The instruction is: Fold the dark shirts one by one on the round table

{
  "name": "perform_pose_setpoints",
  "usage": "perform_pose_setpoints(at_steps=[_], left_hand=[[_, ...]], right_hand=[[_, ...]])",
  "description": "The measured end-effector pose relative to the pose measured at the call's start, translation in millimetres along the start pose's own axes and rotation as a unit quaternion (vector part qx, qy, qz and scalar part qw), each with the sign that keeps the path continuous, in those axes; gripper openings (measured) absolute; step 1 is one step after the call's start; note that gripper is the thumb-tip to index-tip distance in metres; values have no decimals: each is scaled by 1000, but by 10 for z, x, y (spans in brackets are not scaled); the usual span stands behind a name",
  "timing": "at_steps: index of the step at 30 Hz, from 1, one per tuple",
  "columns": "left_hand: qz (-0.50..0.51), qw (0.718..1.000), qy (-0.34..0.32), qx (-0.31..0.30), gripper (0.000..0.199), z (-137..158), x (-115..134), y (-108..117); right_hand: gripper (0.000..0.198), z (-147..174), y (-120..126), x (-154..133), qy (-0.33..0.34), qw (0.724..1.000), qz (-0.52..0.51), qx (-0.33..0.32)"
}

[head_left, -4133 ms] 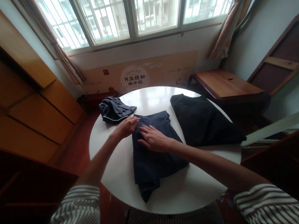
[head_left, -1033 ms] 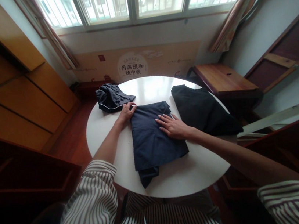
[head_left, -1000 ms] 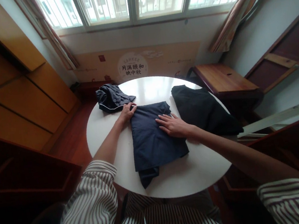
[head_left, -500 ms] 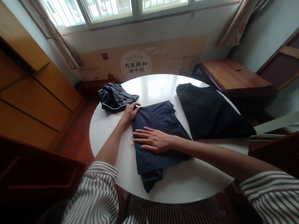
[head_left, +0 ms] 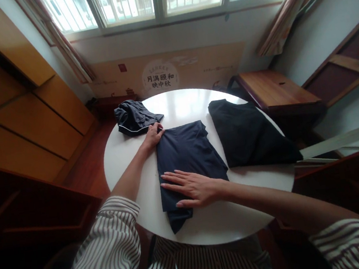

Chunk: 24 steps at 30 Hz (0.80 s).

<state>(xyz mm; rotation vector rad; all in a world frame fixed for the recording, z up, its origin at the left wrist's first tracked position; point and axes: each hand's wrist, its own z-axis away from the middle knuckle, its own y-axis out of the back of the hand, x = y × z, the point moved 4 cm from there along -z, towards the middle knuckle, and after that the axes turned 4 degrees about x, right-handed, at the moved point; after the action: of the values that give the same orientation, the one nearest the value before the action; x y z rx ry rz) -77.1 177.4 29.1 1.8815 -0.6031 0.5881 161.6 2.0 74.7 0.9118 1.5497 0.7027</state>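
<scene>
Navy shorts (head_left: pixel 184 145), folded lengthwise, lie on the white round table (head_left: pixel 120 169) in front of me. Part of a leg sticks out at the near end. My left hand (head_left: pixel 153 136) is closed at their far left corner, fingers curled over the edge of the cloth. Flat on the lower part of the shorts rests my right hand (head_left: pixel 197 187), fingers stretched to the left. Just beyond my left hand is a crumpled dark garment with white piping (head_left: pixel 135 116). A folded black garment (head_left: pixel 249 135) lies on the right.
The black garment reaches over the table's right edge. Behind it on the right stands a wooden stool or small table (head_left: pixel 279 87). Wooden cabinets (head_left: pixel 41 127) line the left side, and a window (head_left: pixel 154 0) is ahead.
My right hand has slid toward me over the shorts, from their middle to the lower part. The left hand stays at the far corner. The view has shifted slightly.
</scene>
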Motion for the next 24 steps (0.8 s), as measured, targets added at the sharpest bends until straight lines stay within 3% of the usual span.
perform_pose_setpoints(at_steps=[3,6,10,14,18,21,22,24], left_hand=[[-5,1000,-9,-2,8,10,22,3],[-14,1000,-17,-2,8,25,31,9],[-18,1000,-23,-6,14,43,28,12],[-7,1000,-8,-3,15,40,-6,8],[-6,1000,4,-4,16,18,-33,-4],[-8,1000,0,-8,16,10,-29,-6],[-9,1000,-2,-9,16,11,-24,-5],[-11,1000,-11,-12,17,16,-8,-2]], right_hand=[[60,-64,114,80,-21,999,-28,20],[56,-194,310,453,-118,988,38,90],[61,-182,523,1173,-302,925,201,111],[71,58,627,1612,-430,864,235,113],[73,161,684,1690,-458,852,231,105],[71,91,754,1593,-461,839,262,121],[69,36,769,1522,-443,843,273,134],[64,-106,735,1329,-367,878,273,141]])
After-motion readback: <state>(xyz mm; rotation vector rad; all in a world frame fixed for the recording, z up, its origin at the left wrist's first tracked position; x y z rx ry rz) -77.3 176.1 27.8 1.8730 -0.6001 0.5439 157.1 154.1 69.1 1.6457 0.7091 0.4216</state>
